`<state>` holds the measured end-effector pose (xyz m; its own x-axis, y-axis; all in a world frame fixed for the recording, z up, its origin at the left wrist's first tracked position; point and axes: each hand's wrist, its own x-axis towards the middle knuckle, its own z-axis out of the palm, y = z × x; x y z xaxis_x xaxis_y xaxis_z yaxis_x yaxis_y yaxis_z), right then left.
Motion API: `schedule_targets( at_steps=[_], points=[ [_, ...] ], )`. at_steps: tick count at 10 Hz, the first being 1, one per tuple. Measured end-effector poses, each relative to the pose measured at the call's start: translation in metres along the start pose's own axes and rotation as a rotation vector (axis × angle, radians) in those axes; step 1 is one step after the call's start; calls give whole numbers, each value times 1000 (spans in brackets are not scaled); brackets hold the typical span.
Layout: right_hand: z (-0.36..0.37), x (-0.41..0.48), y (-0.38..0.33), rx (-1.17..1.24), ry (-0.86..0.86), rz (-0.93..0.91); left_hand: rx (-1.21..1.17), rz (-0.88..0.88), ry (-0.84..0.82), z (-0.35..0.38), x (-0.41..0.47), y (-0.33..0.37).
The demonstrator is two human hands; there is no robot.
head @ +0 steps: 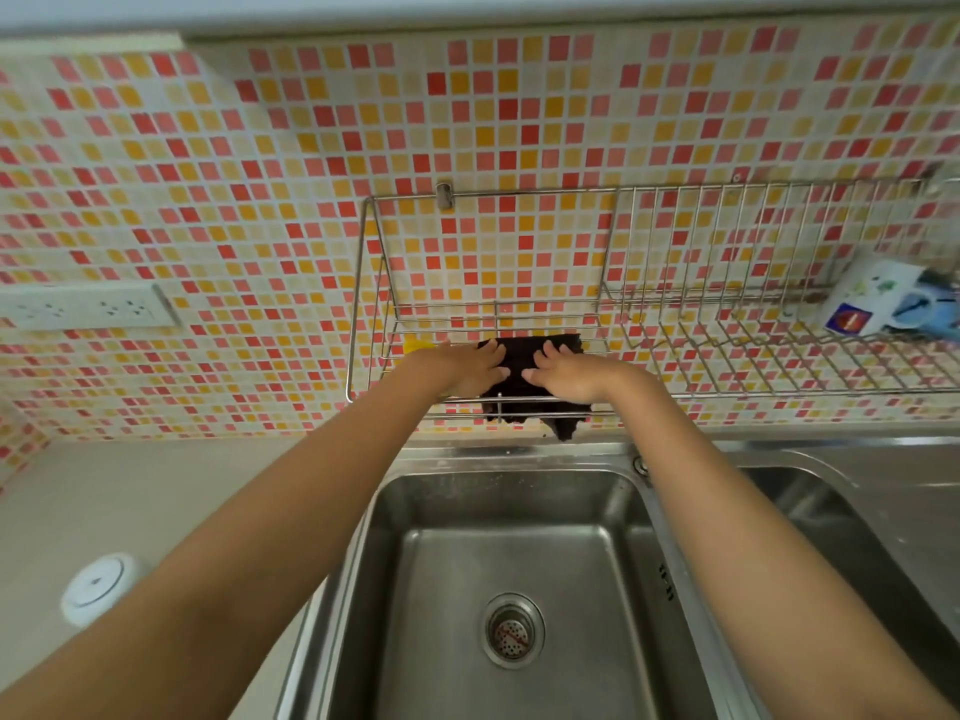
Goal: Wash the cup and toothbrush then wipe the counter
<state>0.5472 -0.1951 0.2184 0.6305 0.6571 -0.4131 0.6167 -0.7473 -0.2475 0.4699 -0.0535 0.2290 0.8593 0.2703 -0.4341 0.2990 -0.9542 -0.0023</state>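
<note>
- We see a wall of small red, orange and cream mosaic tiles behind the work area, with a beige counter to the left that the task asks us to wipe.
- Below us sits a stainless-steel double sink, dry-looking and holding nothing but its round drain strainer.
- A wall-mounted chrome wire rack hangs above it, probably so wet things drip into the basin.
- A printed white cup lies on the rack's right end, apparently set to drain; we cannot make out the toothbrush.
- A dark brown cloth drapes over the rack's front rail.
- Our left hand and right hand lie flat, fingers spread, on the cloth, close together but not touching, neither closed around it.
</note>
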Motion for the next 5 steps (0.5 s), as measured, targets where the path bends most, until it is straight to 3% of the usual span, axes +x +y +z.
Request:
schedule_targets(
  at_steps=[1, 2, 3, 4, 5],
  points=[
    [0, -8, -2, 101, 34, 62, 69, -38, -3, -5, -6, 6],
    [6, -23, -3, 86, 228, -8, 73, 16, 64, -2, -15, 12],
    [16, -37, -2, -3, 543, -66, -66, 79, 191, 16, -35, 13],
    [27, -49, -5, -131, 665, -70, -184, 50, 313, 35, -50, -2],
    [38, -57, -8, -169, 694, -32, -120, 17, 439, 49, -66, -13]
  ],
)
